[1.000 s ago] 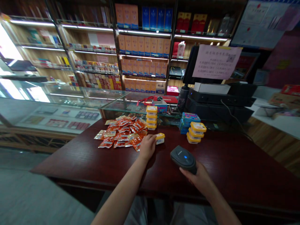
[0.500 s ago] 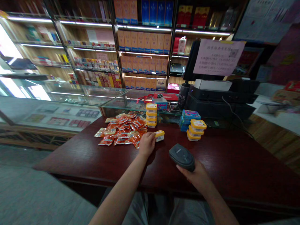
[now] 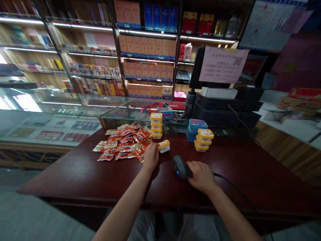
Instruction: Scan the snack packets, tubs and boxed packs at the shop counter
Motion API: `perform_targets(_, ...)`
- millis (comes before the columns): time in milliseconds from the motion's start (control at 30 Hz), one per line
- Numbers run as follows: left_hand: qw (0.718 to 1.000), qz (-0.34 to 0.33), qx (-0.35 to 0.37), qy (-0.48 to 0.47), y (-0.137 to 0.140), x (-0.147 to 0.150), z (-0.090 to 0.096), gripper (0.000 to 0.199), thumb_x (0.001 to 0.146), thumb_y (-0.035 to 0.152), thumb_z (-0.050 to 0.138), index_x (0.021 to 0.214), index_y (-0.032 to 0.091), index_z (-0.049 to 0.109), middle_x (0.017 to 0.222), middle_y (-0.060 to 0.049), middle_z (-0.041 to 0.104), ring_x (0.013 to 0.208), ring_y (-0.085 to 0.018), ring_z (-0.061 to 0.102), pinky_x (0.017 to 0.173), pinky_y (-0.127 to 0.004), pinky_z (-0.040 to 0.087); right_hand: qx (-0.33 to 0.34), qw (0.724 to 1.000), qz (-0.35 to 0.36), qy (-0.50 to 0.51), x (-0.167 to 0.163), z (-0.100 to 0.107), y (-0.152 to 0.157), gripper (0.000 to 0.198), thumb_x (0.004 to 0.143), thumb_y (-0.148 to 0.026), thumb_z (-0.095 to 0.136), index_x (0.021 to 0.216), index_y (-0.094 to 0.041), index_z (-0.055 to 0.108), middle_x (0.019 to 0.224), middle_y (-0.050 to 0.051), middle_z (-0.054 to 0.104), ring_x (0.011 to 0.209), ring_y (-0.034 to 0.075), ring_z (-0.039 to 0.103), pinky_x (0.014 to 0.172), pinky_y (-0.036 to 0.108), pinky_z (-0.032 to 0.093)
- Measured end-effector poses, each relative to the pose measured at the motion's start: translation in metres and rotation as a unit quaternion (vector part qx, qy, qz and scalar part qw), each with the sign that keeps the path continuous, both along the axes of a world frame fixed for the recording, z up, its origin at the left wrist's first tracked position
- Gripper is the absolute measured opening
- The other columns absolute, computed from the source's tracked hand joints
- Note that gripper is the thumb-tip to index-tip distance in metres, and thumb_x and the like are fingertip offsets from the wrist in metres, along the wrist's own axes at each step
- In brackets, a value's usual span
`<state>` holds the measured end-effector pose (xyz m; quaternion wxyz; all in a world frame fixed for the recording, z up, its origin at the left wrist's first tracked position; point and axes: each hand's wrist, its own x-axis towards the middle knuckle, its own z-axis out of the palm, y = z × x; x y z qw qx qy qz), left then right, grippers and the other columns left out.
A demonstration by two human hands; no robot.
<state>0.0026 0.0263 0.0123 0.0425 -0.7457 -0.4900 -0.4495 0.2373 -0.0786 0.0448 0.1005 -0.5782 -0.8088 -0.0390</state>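
Observation:
My left hand is closed on the left end of a small yellow-lidded plastic tub, whose barcode side faces me. My right hand grips a dark barcode scanner by its handle; a blue light glows on it, and it lies tilted low over the tabletop. Left of my left hand spreads a pile of orange-red snack packets. Behind the held tub stands a stack of several like tubs. Farther right is another stack of yellow-lidded tubs, beside blue patterned boxes.
Everything sits on a dark red-brown desk. A glass display counter runs behind it. At the back right stand a monitor with a pink paper sign and black equipment. The scanner's cable trails right. Shelves of boxes line the wall.
My right hand has turned the scanner over onto its side and lowered it; its blue light and cable now show. My left hand keeps the tub. The whole view has shifted slightly.

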Motion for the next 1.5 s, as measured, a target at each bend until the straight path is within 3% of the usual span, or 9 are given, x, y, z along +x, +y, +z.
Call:
perform_targets(233,0.999,-0.014,0.041,-0.027,0.002,-0.007,0.004,0.013,0.087,0.020,0.047,0.096,0.019,0.056,0.097,-0.008,0.061,0.094,-0.021,0.058,0.085,-0.037,0.049,0.009,1.000,0.003,0.018,-0.010,-0.022,0.023,0.037,0.072,-0.022,0.058,0.109,-0.020,0.058,0.097,0.007,0.063,0.091,0.022,0.054,0.076,0.031,0.035)
perform_targets(400,0.995,-0.042,0.079,-0.045,0.005,-0.001,0.028,0.014,0.087,0.021,0.048,0.099,0.020,0.056,0.099,-0.007,0.062,0.096,-0.020,0.059,0.086,-0.036,0.050,0.012,0.999,0.000,0.047,-0.007,-0.029,0.026,0.039,0.073,-0.028,0.058,0.112,-0.022,0.056,0.098,0.004,0.063,0.093,0.021,0.054,0.077,0.030,0.036)
perform_targets(633,0.980,-0.175,0.093,-0.012,0.026,0.063,0.084,0.014,0.086,0.018,0.050,0.097,0.019,0.057,0.097,-0.007,0.062,0.093,-0.018,0.059,0.082,-0.033,0.050,0.014,0.998,-0.003,0.068,-0.006,-0.028,0.027,0.035,0.070,-0.028,0.056,0.104,-0.022,0.057,0.097,0.004,0.063,0.090,0.022,0.055,0.075,0.031,0.036)
perform_targets(800,0.969,-0.236,0.070,-0.007,0.046,0.117,0.107,0.012,0.084,0.017,0.052,0.094,0.018,0.058,0.095,-0.007,0.061,0.091,-0.018,0.058,0.080,-0.031,0.049,0.019,0.996,-0.030,0.083,0.001,-0.027,0.025,0.031,0.067,-0.025,0.056,0.098,-0.022,0.059,0.090,0.004,0.064,0.085,0.021,0.056,0.073,0.030,0.036)
perform_targets(1133,0.964,-0.259,0.044,0.029,0.064,0.173,0.109,0.013,0.084,0.016,0.049,0.093,0.018,0.059,0.097,-0.007,0.061,0.095,-0.019,0.057,0.085,-0.032,0.046,0.019,0.990,-0.090,0.104,0.023,-0.026,0.019,0.021,0.068,-0.024,0.055,0.089,-0.021,0.058,0.085,0.004,0.063,0.083,0.019,0.059,0.073,0.028,0.036)
perform_targets(1500,0.950,-0.223,0.058,0.211,0.070,0.184,0.105,0.016,0.090,0.019,0.044,0.092,0.017,0.060,0.101,-0.008,0.060,0.093,-0.019,0.055,0.086,-0.032,0.045,0.022,0.988,-0.102,0.115,0.022,-0.024,0.020,0.024,0.071,-0.024,0.055,0.094,-0.023,0.059,0.087,0.003,0.064,0.083,0.020,0.060,0.071,0.028,0.037)
